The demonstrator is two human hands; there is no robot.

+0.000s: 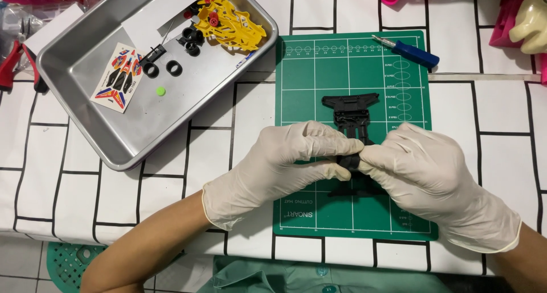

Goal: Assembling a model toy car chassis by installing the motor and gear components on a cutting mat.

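Both my hands wear pale latex gloves and meet over a green cutting mat (319,71). A black plastic toy-car chassis (350,111) lies on the mat, its far end showing beyond my fingers. My left hand (285,162) and my right hand (427,179) pinch a small black part (348,161) between their fingertips at the chassis's near half. The middle of the chassis is hidden under my fingers.
A metal tray (74,59) at the upper left holds a yellow car body shell (233,22), black tyres (174,68), a sticker sheet (119,76) and a small green piece (161,91). A blue-handled tool (413,52) lies at the mat's far right corner. Red-handled pliers (11,65) are at the left edge.
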